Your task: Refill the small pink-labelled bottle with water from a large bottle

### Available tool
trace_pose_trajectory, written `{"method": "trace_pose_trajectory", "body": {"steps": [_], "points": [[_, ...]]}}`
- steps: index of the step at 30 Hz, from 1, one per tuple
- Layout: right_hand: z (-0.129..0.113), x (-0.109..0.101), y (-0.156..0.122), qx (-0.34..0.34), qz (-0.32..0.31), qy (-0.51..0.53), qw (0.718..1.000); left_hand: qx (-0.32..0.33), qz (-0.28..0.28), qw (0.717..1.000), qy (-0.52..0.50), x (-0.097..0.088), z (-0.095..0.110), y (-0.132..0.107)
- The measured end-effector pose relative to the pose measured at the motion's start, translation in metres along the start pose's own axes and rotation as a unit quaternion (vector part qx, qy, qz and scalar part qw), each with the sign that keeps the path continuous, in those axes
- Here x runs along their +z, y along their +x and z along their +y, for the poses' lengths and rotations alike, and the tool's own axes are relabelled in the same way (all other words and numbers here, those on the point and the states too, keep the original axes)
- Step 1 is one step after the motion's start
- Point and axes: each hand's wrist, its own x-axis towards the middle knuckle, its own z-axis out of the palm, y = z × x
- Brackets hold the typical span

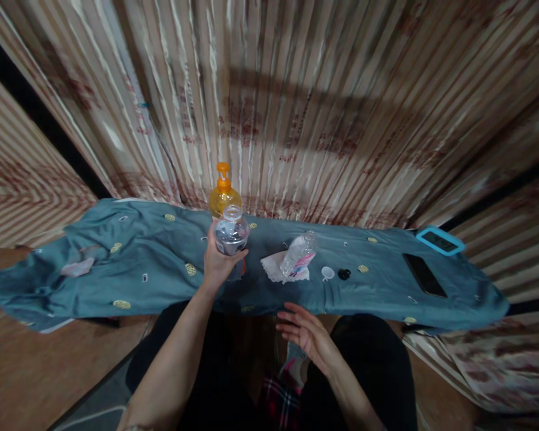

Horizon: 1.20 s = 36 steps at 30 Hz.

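Observation:
My left hand (219,257) is wrapped round a clear plastic bottle (232,233) with no cap on its mouth, held upright over the table. Just behind it stands an orange pump bottle (223,193), partly hidden by the clear one. My right hand (309,336) hovers in front of the table's near edge, fingers apart and holding nothing. Beyond that hand a second clear bottle (300,256) with a pink label leans on or over a white tissue (273,267). Whether it touches the tissue is hard to tell. To its right lie a white cap (327,273) and a small black piece (344,273).
A teal patterned cloth (161,257) covers the narrow table. At the right are a black phone (424,275) and a blue-framed digital clock (440,240). A crumpled pale tissue (77,267) lies at the left. Striped curtains (269,120) hang close behind the table.

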Motion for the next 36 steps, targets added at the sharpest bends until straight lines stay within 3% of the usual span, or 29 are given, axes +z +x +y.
{"method": "trace_pose_trajectory", "body": {"steps": [4,10,15,21,24,26,29,36], "points": [[-0.002,-0.013,-0.013,-0.013,0.034,-0.02,0.999,0.026,-0.028,0.999,0.033,0.002,-0.006,-0.003],[-0.017,-0.032,-0.028,-0.054,0.097,-0.063,0.992,-0.002,-0.016,0.999,0.028,0.001,-0.014,-0.011],[-0.031,-0.062,-0.03,-0.104,0.17,-0.141,0.97,-0.015,-0.023,0.999,0.031,-0.003,-0.015,-0.026],[-0.05,-0.096,-0.017,-0.186,0.25,-0.289,0.905,-0.007,0.028,0.999,0.028,-0.033,-0.007,-0.072],[-0.065,-0.109,-0.005,-0.211,0.298,-0.383,0.849,0.013,-0.027,0.999,0.021,-0.036,0.005,-0.099],[-0.077,-0.117,0.006,-0.214,0.338,-0.45,0.798,0.008,-0.1,0.995,0.009,-0.026,0.013,-0.111],[-0.094,-0.125,0.026,-0.187,0.355,-0.55,0.732,0.003,-0.182,0.983,-0.028,0.006,0.022,-0.115],[-0.117,-0.125,0.068,-0.131,0.24,-0.724,0.633,0.005,-0.214,0.977,-0.008,0.093,0.021,-0.068]]}}
